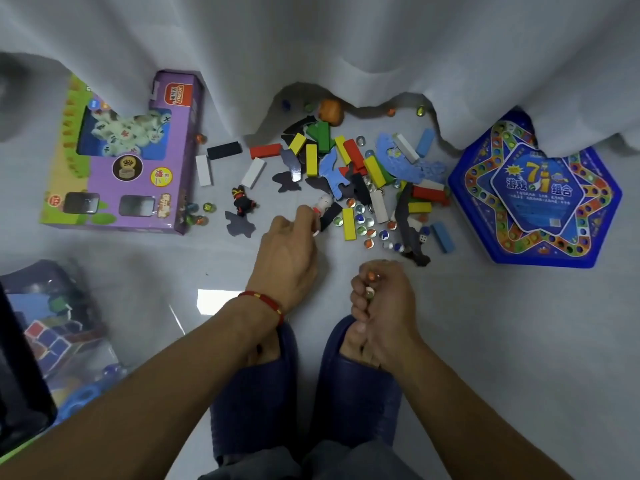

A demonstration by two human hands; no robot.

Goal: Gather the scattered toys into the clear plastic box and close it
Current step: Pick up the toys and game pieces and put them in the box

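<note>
Right now the clear plastic box (pixel 59 341) sits at the lower left on the floor (pixel 502 341), well apart from the main scatter, with coloured cubes and a blue ring already showing through its wall; whether its lid is on I cannot tell. Out in front, against the hem of a pale curtain (pixel 346 46), lies the pile: wooden blocks (pixel 349 224) in yellow, red, white, green and blue, glass marbles (pixel 370 233), flat dark and blue puzzle shapes, a white die (pixel 423 238) and a small black figure (pixel 242 201) off to the left. The left hand (pixel 285 258) reaches forward, palm down, its grip pinching a small white figure (pixel 322 204) at the near edge of the pile, forearm stretched low over the floor with a red cord at the wrist. The right hand (pixel 382 299) hangs back above the slippered feet, fingers curled tight round a clutch of marbles, a couple glinting between the knuckles; holding it as a closed fist looks like the way to stop them rolling off before the trip to the box. A purple toy carton (pixel 138 188) flanks the pile on the left and a blue hexagonal game tin (pixel 533 206) on the right. By my reckoning most of the gathering is not yet done.
</note>
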